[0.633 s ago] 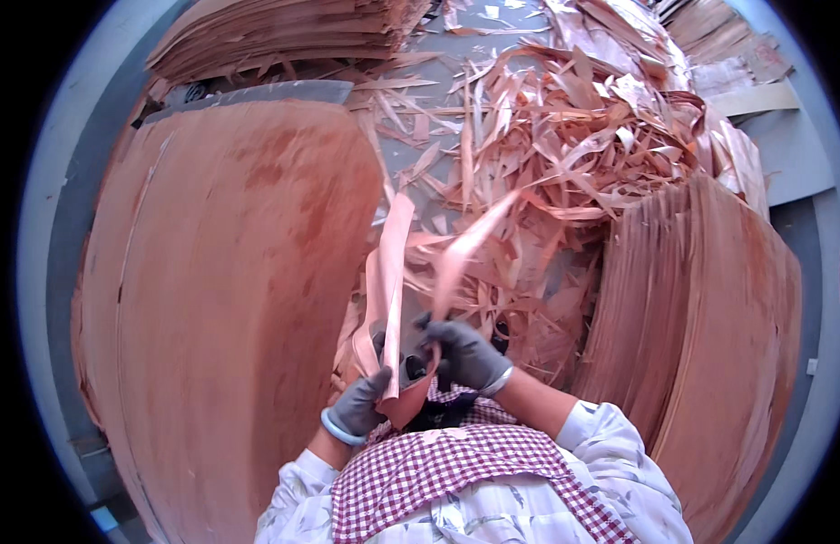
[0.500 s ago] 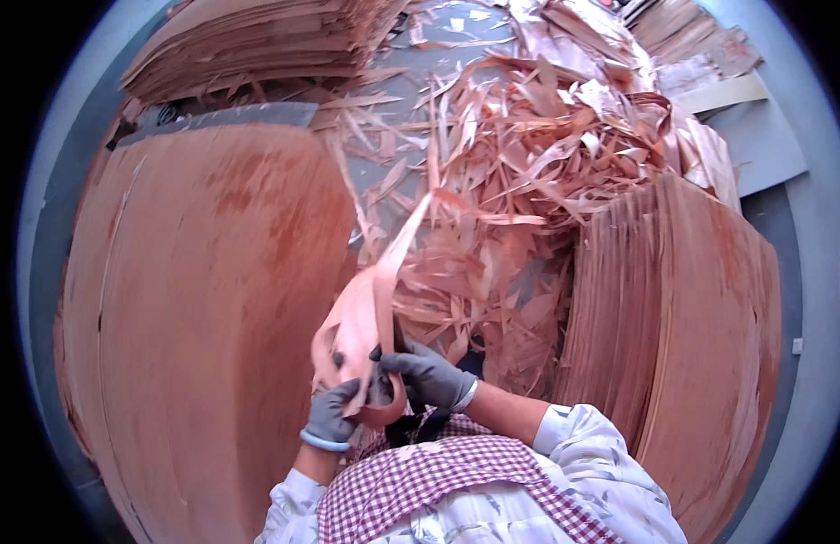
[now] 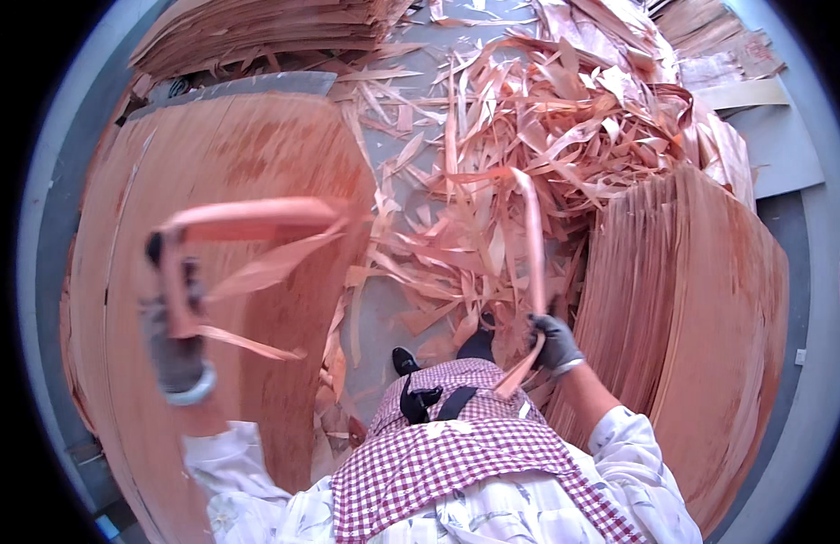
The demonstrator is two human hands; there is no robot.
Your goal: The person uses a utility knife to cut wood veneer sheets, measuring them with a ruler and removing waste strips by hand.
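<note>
My left hand (image 3: 172,340), in a grey glove and smeared by motion, is raised over the left veneer stack (image 3: 257,381). It grips a bent, reddish wood veneer strip (image 3: 266,216) whose loose ends trail to the right. Apart from it, my right hand (image 3: 556,344), also gloved, is closed around another veneer strip (image 3: 534,236). That one rises from the fist and curls over at the top, with a short end hanging below. The right hand is beside the near left edge of the right veneer stack (image 3: 701,317).
A heap of torn veneer scraps (image 3: 565,136) spreads over the grey floor (image 3: 370,313) ahead. Another sheet stack (image 3: 266,36) stands at the far left. Flat boards (image 3: 756,136) lie at the far right. My shoe (image 3: 405,361) shows beside the checked apron (image 3: 456,399).
Both hands were together on a bundled piece of veneer in front of me. They have parted, the left swinging up and left, the right moving right, each with a strip.
</note>
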